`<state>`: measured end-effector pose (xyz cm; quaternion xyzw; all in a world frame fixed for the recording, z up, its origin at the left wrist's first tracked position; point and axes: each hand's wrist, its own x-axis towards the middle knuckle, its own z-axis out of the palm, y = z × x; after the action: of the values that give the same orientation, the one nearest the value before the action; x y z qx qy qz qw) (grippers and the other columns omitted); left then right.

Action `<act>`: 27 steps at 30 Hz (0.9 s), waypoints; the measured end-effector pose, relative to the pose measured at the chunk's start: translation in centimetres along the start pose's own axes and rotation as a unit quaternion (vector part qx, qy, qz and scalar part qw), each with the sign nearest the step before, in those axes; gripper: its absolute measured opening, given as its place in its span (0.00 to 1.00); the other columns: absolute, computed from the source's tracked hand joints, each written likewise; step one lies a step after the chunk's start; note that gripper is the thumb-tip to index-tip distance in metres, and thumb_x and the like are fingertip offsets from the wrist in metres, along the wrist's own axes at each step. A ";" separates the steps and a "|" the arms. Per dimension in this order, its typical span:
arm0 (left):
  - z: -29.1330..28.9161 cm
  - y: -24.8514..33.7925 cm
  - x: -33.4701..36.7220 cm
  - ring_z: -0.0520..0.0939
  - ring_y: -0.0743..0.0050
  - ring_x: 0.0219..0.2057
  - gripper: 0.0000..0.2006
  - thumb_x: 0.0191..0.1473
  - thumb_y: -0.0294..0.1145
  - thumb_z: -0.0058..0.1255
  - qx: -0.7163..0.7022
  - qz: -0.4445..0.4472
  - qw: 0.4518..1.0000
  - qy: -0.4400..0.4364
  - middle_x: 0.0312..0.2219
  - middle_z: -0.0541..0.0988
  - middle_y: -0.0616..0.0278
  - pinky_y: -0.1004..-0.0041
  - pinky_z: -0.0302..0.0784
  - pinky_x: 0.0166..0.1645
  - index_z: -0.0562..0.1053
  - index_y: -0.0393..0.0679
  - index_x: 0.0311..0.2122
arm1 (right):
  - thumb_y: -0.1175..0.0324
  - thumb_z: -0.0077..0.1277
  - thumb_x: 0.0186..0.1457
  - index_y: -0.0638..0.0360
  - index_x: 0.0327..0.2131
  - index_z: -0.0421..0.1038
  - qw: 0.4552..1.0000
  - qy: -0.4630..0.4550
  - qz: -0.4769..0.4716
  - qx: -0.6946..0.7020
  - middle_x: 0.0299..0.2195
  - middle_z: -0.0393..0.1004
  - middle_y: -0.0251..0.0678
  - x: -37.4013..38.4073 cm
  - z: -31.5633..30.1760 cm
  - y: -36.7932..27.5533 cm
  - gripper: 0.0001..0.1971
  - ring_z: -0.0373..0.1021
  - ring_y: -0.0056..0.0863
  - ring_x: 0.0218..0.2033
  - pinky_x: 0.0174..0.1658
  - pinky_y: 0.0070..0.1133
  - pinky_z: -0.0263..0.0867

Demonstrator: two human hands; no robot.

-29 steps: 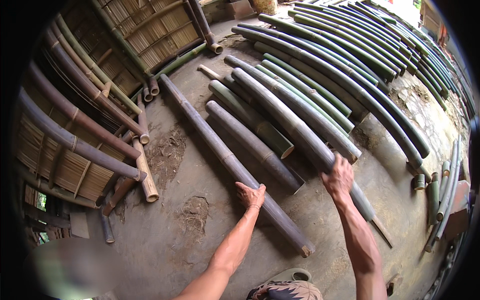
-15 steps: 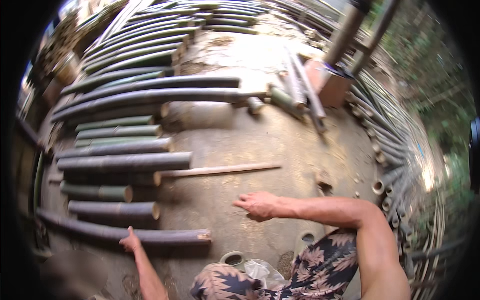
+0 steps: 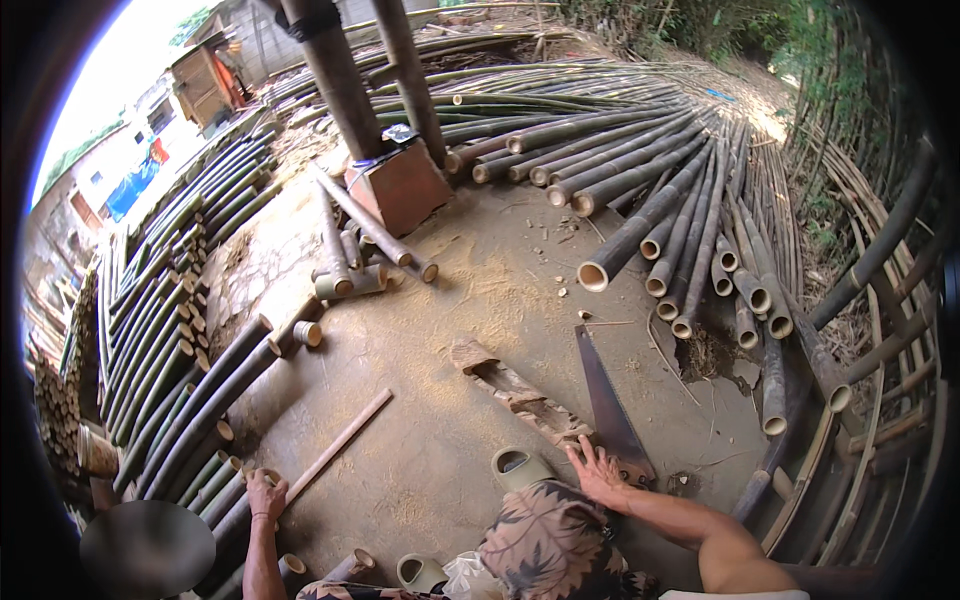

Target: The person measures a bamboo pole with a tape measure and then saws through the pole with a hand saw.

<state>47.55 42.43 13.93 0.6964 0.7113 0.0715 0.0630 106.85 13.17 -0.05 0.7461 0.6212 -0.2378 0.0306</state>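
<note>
At the lower left, my left hand (image 3: pixel 266 494) curls over the end of a bamboo pole (image 3: pixel 229 522) in the stack. The pole's end is mostly hidden under it. A thin wooden stick (image 3: pixel 340 446) lies on the ground beside this hand. My right hand (image 3: pixel 598 474) is open, fingers spread, low over the ground near my knee. Just beyond its fingertips is the near end of a rough, hollowed piece of wood (image 3: pixel 535 402). A hand saw (image 3: pixel 606 395) with a dark tapering blade lies right beside; its handle end is close to my right hand.
Cut bamboo is stacked along the left (image 3: pixel 150 340). Long poles (image 3: pixel 640 230) fan out at the right, hollow ends facing me. A reddish block (image 3: pixel 400 190) supports upright posts, with short poles (image 3: pixel 365 225) leaning nearby. Sawdust (image 3: pixel 490 315) covers the concrete ground.
The view has swung right, bringing the saw and hollowed wood clearly into sight. My right hand has moved over to them. My left hand has shifted from the nearest pole to another one.
</note>
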 end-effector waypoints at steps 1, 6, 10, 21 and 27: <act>-1.4 5.2 1.2 0.71 0.44 0.51 0.25 0.42 0.38 0.58 0.025 0.054 0.997 -0.050 0.46 0.72 0.42 0.61 0.67 0.57 0.72 0.35 0.46 | 0.53 0.63 0.45 0.52 0.66 0.44 0.998 0.059 -0.025 0.025 0.67 0.37 0.51 0.0 1.3 0.9 0.50 0.54 0.61 0.58 0.52 0.50 0.62; -1.6 35.5 4.2 0.71 0.47 0.55 0.31 0.47 0.47 0.60 0.069 0.270 0.924 -0.260 0.52 0.71 0.43 0.62 0.66 0.60 0.70 0.38 0.53 | 0.57 0.61 0.46 0.53 0.63 0.52 0.982 0.140 0.079 0.101 0.63 0.48 0.49 -4.8 3.3 5.1 0.42 0.52 0.51 0.61 0.60 0.45 0.53; 6.4 50.2 7.6 0.75 0.44 0.50 0.32 0.49 0.50 0.57 0.007 0.424 0.868 -0.257 0.49 0.74 0.42 0.59 0.70 0.56 0.70 0.35 0.52 | 0.59 0.59 0.48 0.58 0.58 0.61 0.980 0.129 0.101 0.112 0.60 0.55 0.45 -7.8 2.1 8.2 0.34 0.52 0.47 0.62 0.61 0.44 0.52; 30.0 69.4 20.2 0.79 0.45 0.48 0.46 0.50 0.66 0.53 -0.321 0.150 0.826 -0.438 0.43 0.78 0.36 0.59 0.75 0.49 0.66 0.26 0.55 | 0.60 0.52 0.56 0.64 0.55 0.61 0.914 0.331 0.214 0.091 0.55 0.60 0.50 23.8 -10.1 25.9 0.27 0.58 0.48 0.57 0.60 0.37 0.57; 29.8 86.8 25.3 0.74 0.42 0.53 0.55 0.45 0.68 0.57 -0.476 -0.009 0.721 -0.503 0.54 0.66 0.32 0.52 0.76 0.53 0.54 0.24 0.61 | 0.58 0.49 0.59 0.67 0.59 0.57 0.888 0.408 0.188 0.100 0.61 0.54 0.51 37.6 -11.9 39.2 0.30 0.52 0.51 0.62 0.64 0.38 0.50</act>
<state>137.83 69.86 1.34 0.5020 0.4531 0.0392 0.7356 151.87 42.68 -14.12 0.8791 0.4002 0.0366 -0.2562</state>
